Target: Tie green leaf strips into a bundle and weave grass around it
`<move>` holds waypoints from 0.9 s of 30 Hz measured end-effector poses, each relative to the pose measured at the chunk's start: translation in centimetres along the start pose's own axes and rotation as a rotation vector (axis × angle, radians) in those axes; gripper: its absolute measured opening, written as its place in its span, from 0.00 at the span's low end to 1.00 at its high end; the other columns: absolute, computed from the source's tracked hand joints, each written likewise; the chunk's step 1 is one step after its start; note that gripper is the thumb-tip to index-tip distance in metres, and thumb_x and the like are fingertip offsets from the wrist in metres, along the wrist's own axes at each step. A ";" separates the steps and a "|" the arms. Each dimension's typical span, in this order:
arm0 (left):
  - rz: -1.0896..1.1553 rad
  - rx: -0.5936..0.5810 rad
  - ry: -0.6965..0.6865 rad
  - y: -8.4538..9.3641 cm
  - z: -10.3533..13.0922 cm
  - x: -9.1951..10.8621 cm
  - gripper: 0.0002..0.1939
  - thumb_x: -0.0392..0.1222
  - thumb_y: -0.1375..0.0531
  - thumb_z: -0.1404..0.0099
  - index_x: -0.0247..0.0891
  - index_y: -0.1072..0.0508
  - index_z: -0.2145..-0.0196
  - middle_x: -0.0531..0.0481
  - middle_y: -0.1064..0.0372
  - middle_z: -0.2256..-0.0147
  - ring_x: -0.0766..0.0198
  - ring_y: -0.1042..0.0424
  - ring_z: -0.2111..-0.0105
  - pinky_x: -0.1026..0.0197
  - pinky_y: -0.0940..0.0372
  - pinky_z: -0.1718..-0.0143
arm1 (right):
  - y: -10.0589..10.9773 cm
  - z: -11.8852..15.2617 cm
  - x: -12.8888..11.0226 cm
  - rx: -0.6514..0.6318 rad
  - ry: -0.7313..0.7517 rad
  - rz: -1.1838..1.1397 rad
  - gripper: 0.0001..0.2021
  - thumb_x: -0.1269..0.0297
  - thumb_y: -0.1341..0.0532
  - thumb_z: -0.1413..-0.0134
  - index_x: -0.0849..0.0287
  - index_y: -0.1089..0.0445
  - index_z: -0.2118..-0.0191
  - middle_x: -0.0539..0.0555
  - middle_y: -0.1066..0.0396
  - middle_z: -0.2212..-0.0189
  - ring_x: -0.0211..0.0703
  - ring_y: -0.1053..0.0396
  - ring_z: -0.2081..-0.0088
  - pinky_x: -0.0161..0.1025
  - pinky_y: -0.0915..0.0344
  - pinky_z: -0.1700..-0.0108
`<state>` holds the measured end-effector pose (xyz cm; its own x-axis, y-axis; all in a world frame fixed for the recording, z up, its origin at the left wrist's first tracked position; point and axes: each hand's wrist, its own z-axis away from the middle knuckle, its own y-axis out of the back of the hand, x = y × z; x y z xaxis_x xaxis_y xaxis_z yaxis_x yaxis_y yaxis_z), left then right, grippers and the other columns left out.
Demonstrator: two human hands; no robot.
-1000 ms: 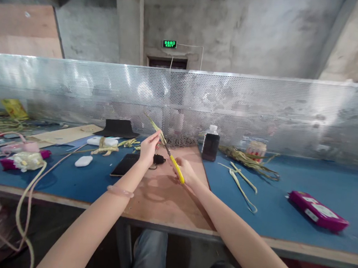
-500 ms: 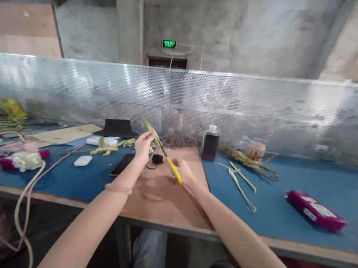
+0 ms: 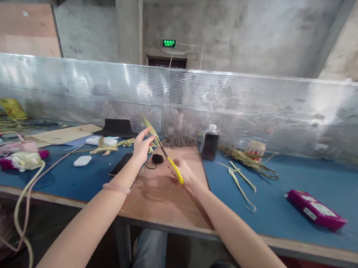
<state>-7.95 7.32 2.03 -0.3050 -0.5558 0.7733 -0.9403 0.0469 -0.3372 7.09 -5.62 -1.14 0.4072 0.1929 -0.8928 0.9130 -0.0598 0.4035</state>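
Observation:
My left hand (image 3: 142,145) pinches a thin bundle of green and straw-coloured strands (image 3: 149,126), whose tips point up and to the left. Closed around yellow-handled scissors (image 3: 175,170) is my right hand (image 3: 182,170), just right of the left one. The dark blades reach up to the strands beside my left fingers; whether they are apart is too small to tell. Both hands are above a reddish-brown board (image 3: 165,201). Under them lies a small black tangle (image 3: 157,158).
Behind the board are grey cords (image 3: 180,141) and a dark bottle (image 3: 210,146). Dried strips (image 3: 240,187) and a magenta packet (image 3: 316,210) lie on the right. On the left are a white case (image 3: 82,161), a black phone-like slab (image 3: 121,165) and looping hoses (image 3: 28,195).
My left hand has shifted slightly left, and its fingers look a little more spread along the strands. The scissors' yellow handle has moved slightly to the right.

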 end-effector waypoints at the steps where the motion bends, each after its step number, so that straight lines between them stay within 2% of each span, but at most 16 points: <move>1: 0.017 -0.010 0.002 0.1 0.0 0.1 0.28 0.34 0.35 0.51 0.45 0.29 0.51 0.47 0.30 0.54 0.69 0.30 0.71 0.71 0.41 0.79 | 0.0 0.0 0.0 -0.005 -0.003 0.000 0.21 0.44 0.42 0.53 0.58 0.45 0.75 0.43 0.44 0.88 0.31 0.45 0.87 0.29 0.51 0.85; 3: 0.068 -0.019 0.013 0.2 -0.2 0.3 0.35 0.33 0.35 0.50 0.48 0.35 0.45 0.48 0.29 0.57 0.69 0.30 0.72 0.71 0.42 0.80 | 0.0 0.0 -0.1 -0.019 -0.006 0.000 0.20 0.46 0.42 0.52 0.58 0.45 0.76 0.43 0.45 0.89 0.32 0.44 0.88 0.29 0.50 0.86; 5: 0.112 -0.002 0.035 0.4 -0.3 0.3 0.36 0.35 0.35 0.49 0.49 0.39 0.43 0.48 0.28 0.59 0.69 0.30 0.73 0.71 0.42 0.81 | 0.0 0.0 -0.1 -0.039 -0.004 -0.002 0.20 0.47 0.42 0.52 0.57 0.46 0.77 0.43 0.46 0.89 0.32 0.45 0.89 0.30 0.50 0.87; 10: 0.110 0.037 0.037 1.1 -0.7 0.3 0.25 0.40 0.35 0.47 0.44 0.31 0.50 0.46 0.28 0.60 0.69 0.30 0.73 0.71 0.44 0.81 | 0.0 0.1 -0.1 -0.087 0.007 -0.025 0.21 0.44 0.44 0.51 0.57 0.46 0.78 0.43 0.48 0.90 0.33 0.45 0.89 0.30 0.49 0.88; 16: 0.110 0.015 0.025 1.4 -0.9 0.2 0.26 0.44 0.35 0.47 0.45 0.31 0.49 0.46 0.26 0.60 0.64 0.27 0.68 0.69 0.39 0.76 | 0.0 0.1 0.0 -0.094 0.011 -0.029 0.22 0.43 0.43 0.53 0.57 0.46 0.79 0.42 0.48 0.91 0.32 0.47 0.89 0.30 0.52 0.87; 21: 0.113 0.012 0.026 1.3 -0.7 0.3 0.26 0.44 0.35 0.47 0.44 0.31 0.49 0.46 0.26 0.61 0.65 0.26 0.69 0.67 0.36 0.72 | -0.1 0.1 -0.1 -0.067 0.024 -0.017 0.22 0.44 0.42 0.54 0.58 0.46 0.79 0.42 0.48 0.90 0.29 0.49 0.90 0.30 0.56 0.87; 27: 0.111 0.030 0.001 1.4 -0.8 0.4 0.27 0.42 0.34 0.49 0.43 0.30 0.49 0.46 0.26 0.63 0.65 0.27 0.70 0.67 0.35 0.73 | 0.0 0.5 -0.5 -0.064 0.015 -0.009 0.22 0.43 0.43 0.54 0.57 0.46 0.80 0.41 0.49 0.91 0.29 0.50 0.90 0.30 0.56 0.87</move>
<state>-9.46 7.83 2.26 -0.4071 -0.5474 0.7312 -0.8958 0.0828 -0.4368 6.88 -6.17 -0.79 0.3976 0.2080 -0.8937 0.9132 0.0050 0.4075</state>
